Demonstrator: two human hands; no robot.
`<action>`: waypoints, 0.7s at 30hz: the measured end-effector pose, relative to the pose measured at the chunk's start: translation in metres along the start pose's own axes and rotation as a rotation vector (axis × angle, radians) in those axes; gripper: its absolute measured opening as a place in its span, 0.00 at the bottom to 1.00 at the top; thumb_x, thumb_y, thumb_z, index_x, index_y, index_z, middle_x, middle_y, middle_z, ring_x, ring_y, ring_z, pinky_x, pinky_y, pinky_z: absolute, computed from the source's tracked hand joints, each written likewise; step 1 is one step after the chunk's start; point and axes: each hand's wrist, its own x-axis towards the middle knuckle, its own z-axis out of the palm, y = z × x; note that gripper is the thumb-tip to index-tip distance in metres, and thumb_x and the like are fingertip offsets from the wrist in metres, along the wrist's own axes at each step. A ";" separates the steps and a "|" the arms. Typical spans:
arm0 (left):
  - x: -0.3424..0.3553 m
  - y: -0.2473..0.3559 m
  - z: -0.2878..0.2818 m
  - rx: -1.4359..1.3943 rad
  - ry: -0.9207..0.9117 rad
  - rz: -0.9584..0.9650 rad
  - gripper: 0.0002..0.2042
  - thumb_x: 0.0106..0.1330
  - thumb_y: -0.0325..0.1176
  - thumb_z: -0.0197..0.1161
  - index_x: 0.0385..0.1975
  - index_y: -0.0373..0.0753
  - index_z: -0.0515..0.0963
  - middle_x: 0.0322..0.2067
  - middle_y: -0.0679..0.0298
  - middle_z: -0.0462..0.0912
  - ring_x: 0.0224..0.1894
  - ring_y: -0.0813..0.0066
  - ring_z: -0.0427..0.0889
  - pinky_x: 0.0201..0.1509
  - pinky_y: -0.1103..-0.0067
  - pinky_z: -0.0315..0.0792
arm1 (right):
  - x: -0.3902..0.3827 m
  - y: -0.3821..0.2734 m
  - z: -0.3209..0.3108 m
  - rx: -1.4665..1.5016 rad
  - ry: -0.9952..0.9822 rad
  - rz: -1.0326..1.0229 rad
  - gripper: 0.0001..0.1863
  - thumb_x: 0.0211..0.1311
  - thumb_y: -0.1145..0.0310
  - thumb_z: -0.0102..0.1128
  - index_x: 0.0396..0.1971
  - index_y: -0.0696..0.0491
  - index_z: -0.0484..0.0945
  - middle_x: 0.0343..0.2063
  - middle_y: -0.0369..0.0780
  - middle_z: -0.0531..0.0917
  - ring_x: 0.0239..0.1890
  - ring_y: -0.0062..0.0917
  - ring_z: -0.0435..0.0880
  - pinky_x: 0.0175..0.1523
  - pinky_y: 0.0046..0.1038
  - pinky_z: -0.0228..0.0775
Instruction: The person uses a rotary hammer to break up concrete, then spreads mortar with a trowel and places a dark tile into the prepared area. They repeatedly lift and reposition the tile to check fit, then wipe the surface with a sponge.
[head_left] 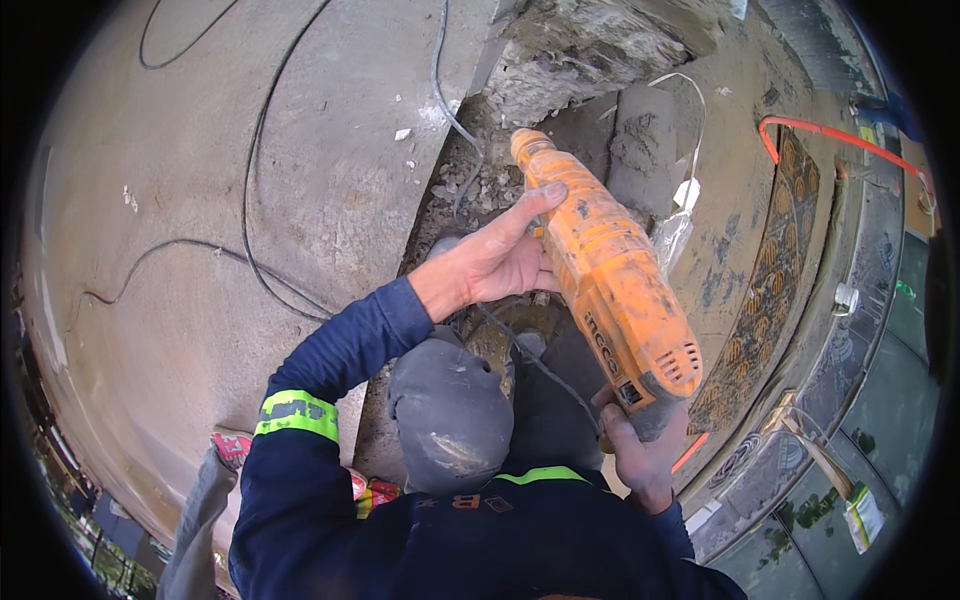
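A dusty orange hammer drill [610, 270] slants across the middle, its nose toward the broken concrete and its vented rear end toward my body. No bit shows at the nose. My left hand [505, 250] holds the front part from the left, thumb on top of the housing and fingers curled partly under it. At the rear, my right hand [645, 460] is closed around the dark handle [655, 415], with part of the fingers hidden. A thin dark cord [545, 368] runs below the tool, past my grey-clad knee [450, 415].
Broken concrete [585, 50] rises ahead, with rubble [485, 190] in the gap beside a grey slab [330, 150]. Cables [255, 150] trail over the slab. On the right are a bent orange hose [830, 132], a patterned strip [770, 290] and a brush [830, 465].
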 end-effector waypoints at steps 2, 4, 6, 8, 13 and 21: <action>0.015 0.013 -0.004 -0.039 -0.007 0.038 0.37 0.77 0.59 0.63 0.75 0.39 0.64 0.71 0.50 0.75 0.72 0.55 0.77 0.73 0.53 0.75 | 0.011 -0.011 0.014 0.007 0.053 0.078 0.12 0.63 0.76 0.63 0.44 0.64 0.81 0.32 0.40 0.87 0.29 0.18 0.83 0.34 0.22 0.75; 0.024 0.025 -0.011 -0.075 0.065 0.080 0.38 0.76 0.59 0.64 0.75 0.38 0.64 0.70 0.50 0.75 0.71 0.55 0.79 0.72 0.54 0.77 | 0.027 -0.023 0.026 0.038 0.071 0.173 0.12 0.59 0.78 0.64 0.43 0.64 0.83 0.32 0.40 0.88 0.31 0.20 0.86 0.40 0.25 0.79; 0.032 0.035 -0.021 -0.082 0.123 0.147 0.38 0.75 0.61 0.62 0.72 0.37 0.68 0.66 0.50 0.80 0.65 0.56 0.84 0.68 0.56 0.80 | 0.044 -0.036 0.042 -0.080 0.074 0.155 0.10 0.64 0.76 0.63 0.43 0.63 0.81 0.32 0.40 0.87 0.31 0.18 0.84 0.36 0.24 0.77; 0.035 0.043 -0.034 -0.140 0.141 0.163 0.38 0.74 0.64 0.62 0.70 0.38 0.70 0.64 0.51 0.81 0.64 0.57 0.84 0.69 0.56 0.79 | 0.056 -0.052 0.060 -0.150 0.075 -0.005 0.11 0.64 0.76 0.64 0.45 0.63 0.80 0.33 0.42 0.87 0.34 0.25 0.87 0.40 0.28 0.80; 0.031 0.057 -0.071 -0.369 -0.295 0.266 0.38 0.71 0.68 0.58 0.63 0.35 0.75 0.56 0.50 0.86 0.56 0.55 0.88 0.64 0.59 0.82 | 0.070 -0.086 0.101 -0.360 -0.011 -0.132 0.26 0.54 0.73 0.70 0.55 0.64 0.79 0.38 0.55 0.89 0.44 0.51 0.92 0.51 0.41 0.83; 0.040 0.018 -0.094 -0.218 0.000 0.264 0.40 0.73 0.69 0.56 0.66 0.35 0.74 0.60 0.49 0.84 0.60 0.54 0.86 0.68 0.57 0.79 | 0.067 -0.030 0.091 -0.388 0.023 -0.158 0.20 0.56 0.75 0.68 0.51 0.62 0.82 0.37 0.54 0.90 0.45 0.50 0.92 0.51 0.41 0.83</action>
